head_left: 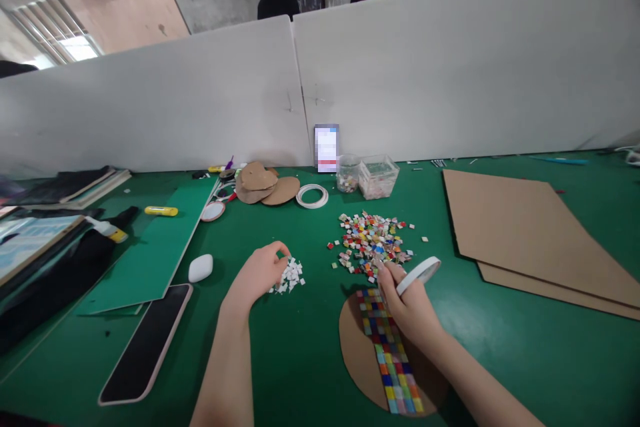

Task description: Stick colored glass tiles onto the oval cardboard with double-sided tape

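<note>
My left hand [263,271] is at a small heap of white bits [293,275], its fingers bent together at the edge. Whatever is between those fingertips is too small to make out. A ring-shaped roll of white tape [419,274] is held in my right hand [411,303], looped at its fingers. The right fingertips point into the near edge of a pile of small coloured mosaic tiles [373,240]. Below that hand lies a round cardboard piece [353,347], partly hidden by it. A strip of coloured tiles [395,363] runs across the cardboard.
A phone [147,347], a white earbud case [201,268] and a green board [150,260] lie left. Behind are cardboard discs [260,180], a white ring [312,196], a clear tub [379,177] and an upright phone [327,147]. Cardboard sheets [520,227] lie right.
</note>
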A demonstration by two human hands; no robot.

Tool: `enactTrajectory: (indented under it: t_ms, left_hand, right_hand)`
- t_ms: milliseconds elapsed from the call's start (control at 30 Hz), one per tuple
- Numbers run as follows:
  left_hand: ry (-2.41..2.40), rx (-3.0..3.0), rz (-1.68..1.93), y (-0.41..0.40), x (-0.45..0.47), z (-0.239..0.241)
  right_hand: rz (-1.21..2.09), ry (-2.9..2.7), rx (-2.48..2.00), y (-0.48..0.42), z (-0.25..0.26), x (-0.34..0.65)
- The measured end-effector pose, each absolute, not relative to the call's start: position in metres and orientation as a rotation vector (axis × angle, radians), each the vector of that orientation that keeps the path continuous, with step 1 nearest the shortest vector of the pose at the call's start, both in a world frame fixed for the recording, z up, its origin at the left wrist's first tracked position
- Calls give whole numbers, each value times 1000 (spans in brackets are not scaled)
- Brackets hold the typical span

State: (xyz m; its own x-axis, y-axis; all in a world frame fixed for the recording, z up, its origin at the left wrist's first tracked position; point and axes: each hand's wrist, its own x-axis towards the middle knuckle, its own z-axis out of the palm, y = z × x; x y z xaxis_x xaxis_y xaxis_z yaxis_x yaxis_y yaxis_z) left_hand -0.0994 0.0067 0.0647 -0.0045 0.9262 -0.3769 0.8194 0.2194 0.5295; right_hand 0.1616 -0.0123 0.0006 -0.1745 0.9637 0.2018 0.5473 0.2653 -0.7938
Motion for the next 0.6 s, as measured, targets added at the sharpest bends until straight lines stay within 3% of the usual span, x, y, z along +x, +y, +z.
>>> enactTrajectory:
  t_ms: [600]
  left_hand:
    - [1741,1574,239,5,-98,69]
  right_hand:
    - [736,-1851,-1374,-13,1,163]
